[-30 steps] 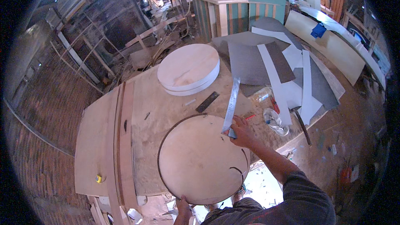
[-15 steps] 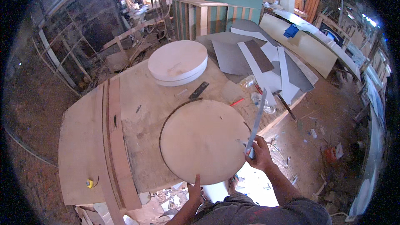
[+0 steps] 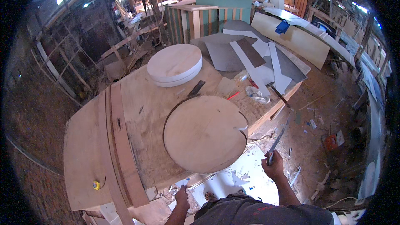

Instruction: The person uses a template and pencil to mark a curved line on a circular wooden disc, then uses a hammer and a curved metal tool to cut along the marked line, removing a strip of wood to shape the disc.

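A round pale wooden disc (image 3: 206, 135) lies flat near the table's front edge, a dark strip (image 3: 168, 121) running along part of its rim. A small whitish sliver (image 3: 243, 128) shows at its right edge. Off to the right of the disc, my right hand (image 3: 273, 167) is closed around the handle of a long, thin knife-like blade (image 3: 281, 135), which points up and away. My left hand (image 3: 182, 198) hangs just off the table's front edge, apart from the disc. Its fingers look curled beside a whitish piece (image 3: 181, 182); I cannot tell whether they hold it.
Stacked white-sided discs (image 3: 175, 64) stand farther back. Near them lie a dark flat piece (image 3: 196, 88), a red pencil-like stick (image 3: 233, 95) and grey and white sheets (image 3: 227, 56). Long wooden strips (image 3: 121, 141) and a yellow tape measure (image 3: 96, 185) are at left. Scraps litter the floor (image 3: 254, 171).
My right hand has moved away from the disc, right and slightly down, carrying the blade. The left hand has come off the disc's near edge and dropped lower. My view has shifted a little.
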Demonstrator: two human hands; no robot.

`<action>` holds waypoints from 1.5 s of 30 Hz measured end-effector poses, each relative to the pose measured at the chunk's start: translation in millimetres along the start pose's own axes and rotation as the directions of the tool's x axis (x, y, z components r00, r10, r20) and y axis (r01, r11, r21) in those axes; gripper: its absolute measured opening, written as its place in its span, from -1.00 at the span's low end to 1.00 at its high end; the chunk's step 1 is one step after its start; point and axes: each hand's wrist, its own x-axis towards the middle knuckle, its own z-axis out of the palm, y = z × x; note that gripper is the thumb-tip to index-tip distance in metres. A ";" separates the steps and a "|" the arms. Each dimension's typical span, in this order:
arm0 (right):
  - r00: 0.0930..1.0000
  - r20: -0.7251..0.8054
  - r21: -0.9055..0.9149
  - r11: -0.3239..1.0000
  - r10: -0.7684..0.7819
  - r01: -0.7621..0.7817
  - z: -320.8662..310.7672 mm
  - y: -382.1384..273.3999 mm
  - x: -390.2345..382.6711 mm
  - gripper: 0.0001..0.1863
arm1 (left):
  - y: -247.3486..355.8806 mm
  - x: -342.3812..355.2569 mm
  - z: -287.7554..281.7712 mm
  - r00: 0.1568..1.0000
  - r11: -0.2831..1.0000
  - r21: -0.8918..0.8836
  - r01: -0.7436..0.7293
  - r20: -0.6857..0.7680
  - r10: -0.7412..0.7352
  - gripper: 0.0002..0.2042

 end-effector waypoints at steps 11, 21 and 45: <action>0.972 0.229 -0.133 0.991 0.054 -0.024 -60.1 33.8 -30.5 -0.67 | -163.0 82.6 -121.0 0.883 0.251 0.968 0.007 -0.124 0.452 -0.40; 0.936 0.268 -0.273 0.950 0.226 -0.151 -104.2 90.0 -41.1 -0.40 | -225.7 57.3 -130.9 0.717 0.413 0.893 0.178 -0.405 0.567 -0.44; 0.879 0.198 0.314 0.821 0.435 -0.477 -35.9 70.9 -41.2 -0.70 | 233.8 112.8 249.8 0.389 -0.213 0.716 -0.664 0.575 0.720 -0.06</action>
